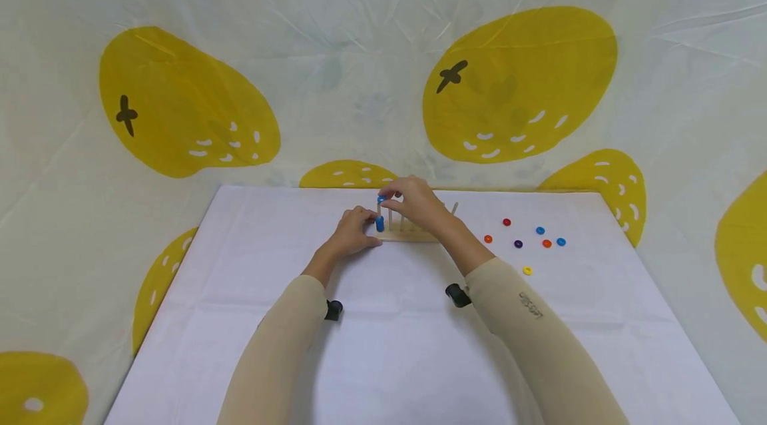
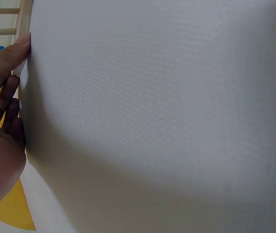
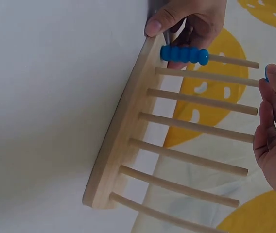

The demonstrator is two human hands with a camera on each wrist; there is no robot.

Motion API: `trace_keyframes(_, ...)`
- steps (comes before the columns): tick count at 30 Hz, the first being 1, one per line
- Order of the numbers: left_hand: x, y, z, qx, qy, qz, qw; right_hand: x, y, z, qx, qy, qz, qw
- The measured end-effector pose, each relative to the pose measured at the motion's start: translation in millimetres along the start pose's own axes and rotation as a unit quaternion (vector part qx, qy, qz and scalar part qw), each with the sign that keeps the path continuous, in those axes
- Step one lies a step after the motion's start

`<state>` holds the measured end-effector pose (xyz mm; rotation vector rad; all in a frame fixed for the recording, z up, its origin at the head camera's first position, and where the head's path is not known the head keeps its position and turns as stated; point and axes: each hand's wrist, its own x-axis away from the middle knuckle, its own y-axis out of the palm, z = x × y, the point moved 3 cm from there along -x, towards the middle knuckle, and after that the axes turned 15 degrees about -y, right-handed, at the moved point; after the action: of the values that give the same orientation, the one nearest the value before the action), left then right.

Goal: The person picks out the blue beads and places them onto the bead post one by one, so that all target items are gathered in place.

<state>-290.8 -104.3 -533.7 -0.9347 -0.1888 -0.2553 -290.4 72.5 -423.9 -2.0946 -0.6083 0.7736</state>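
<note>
A wooden peg stand [image 1: 407, 236] with a row of upright pegs sits near the table's far edge. My left hand [image 1: 349, 233] holds its left end, the thumb on the front edge of the base and the other fingers partly hidden behind. Several blue beads [image 3: 181, 54] are stacked at the bottom of the leftmost peg; the other pegs carry none in the right wrist view. Between thumb and fingers, my right hand [image 1: 417, 204] pinches another blue bead [image 3: 267, 73], close by the tip of that leftmost peg. In the left wrist view, the left thumb [image 2: 19, 51] lies against the base.
Loose beads lie scattered on the white table [image 1: 383, 345] right of the stand: a red one [image 1: 507, 222], a purple one [image 1: 518, 244], a yellow one [image 1: 527, 270], two orange and two blue. A cloth with yellow fruit shapes hangs behind the table.
</note>
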Motion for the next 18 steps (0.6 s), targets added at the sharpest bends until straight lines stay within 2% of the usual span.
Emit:
trace_keyframes(11, -0.8, 0.5, -1.6, 0.005, 0.01, 0.0, 0.9999, -5.1, 13, 1, 0.008, -0.004, -0.018, 0.9998)
trace_keyframes(18, 0.2, -0.8, -0.7, 0.009, 0.008, -0.002, 0.9999, -2.6, 15, 2, 0.006, 0.009, -0.02, 0.9997)
